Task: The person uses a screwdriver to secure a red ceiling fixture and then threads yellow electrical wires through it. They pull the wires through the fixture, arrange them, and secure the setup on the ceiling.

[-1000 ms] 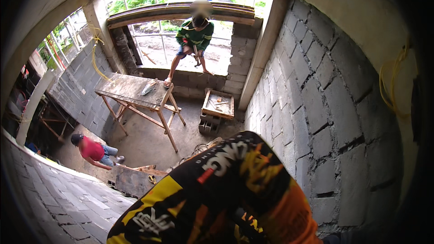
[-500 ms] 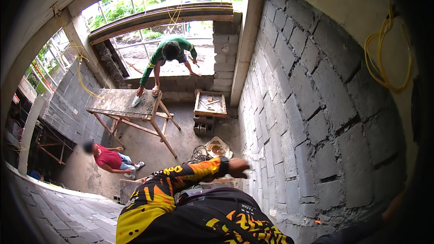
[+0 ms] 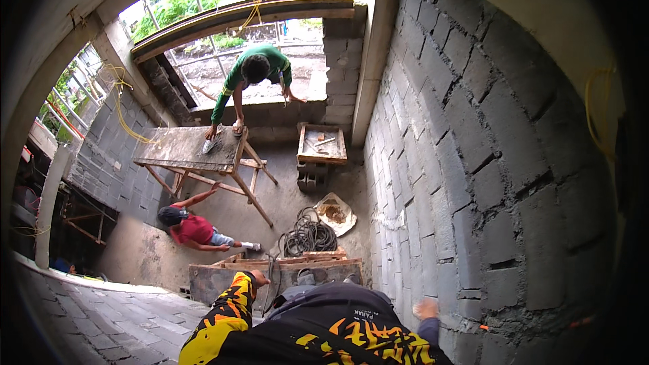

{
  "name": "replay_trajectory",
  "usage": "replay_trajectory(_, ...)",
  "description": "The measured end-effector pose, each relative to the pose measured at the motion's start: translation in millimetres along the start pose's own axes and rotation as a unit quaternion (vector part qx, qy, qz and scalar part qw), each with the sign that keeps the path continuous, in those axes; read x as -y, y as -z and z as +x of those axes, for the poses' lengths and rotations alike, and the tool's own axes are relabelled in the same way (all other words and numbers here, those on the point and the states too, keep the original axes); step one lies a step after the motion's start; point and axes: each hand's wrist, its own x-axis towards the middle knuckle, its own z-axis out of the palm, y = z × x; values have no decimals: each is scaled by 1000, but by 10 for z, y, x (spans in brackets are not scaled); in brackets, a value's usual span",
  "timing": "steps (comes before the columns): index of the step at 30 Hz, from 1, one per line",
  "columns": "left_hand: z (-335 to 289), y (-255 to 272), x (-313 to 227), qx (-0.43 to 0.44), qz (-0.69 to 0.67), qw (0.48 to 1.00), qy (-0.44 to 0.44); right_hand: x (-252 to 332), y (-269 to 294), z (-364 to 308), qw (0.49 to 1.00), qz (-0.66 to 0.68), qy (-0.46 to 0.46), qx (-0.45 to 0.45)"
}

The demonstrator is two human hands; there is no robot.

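Note:
My left hand (image 3: 259,278) hangs low in front of my body, beside the edge of a wooden platform (image 3: 223,282). Its fingers are too small to make out. On the other side, my right hand (image 3: 426,308) is near the grey block wall (image 3: 433,216), smeared by motion; I cannot tell whether it touches the wall. Nothing can be seen held in either hand. Ahead of the platform lie a coil of dark hose or cable (image 3: 307,235) and an open pale sack (image 3: 336,213) with brown material in it.
A co-worker in green (image 3: 260,67) leans through the window opening, one hand at a trowel (image 3: 208,145) on a wooden work table (image 3: 172,149). Another person in a red shirt (image 3: 196,228) reaches toward that table. A shallow wooden box (image 3: 323,158) with tools rests on hollow blocks (image 3: 311,179).
My left arm has swung back from across my body to the left. My right hand has come into clear view. The person in red has moved right and stretched an arm toward the table.

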Motion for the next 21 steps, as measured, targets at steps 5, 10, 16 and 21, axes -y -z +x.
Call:
replay_trajectory(5,-117,-88,3,-100,-33,993,-49,1053,-875,-662,928,229,-58,287)
replay_trajectory(10,1,-137,-432,-80,68,979,-176,611,-539,-332,964,1,70,258)
replay_trajectory(16,-930,1029,-2353,-298,198,803,-477,203,470,996,732,580,-353,-61)
replay_trajectory(21,-3447,1633,-3974,-418,345,550,-635,610,883,1551,760,597,-258,-8)
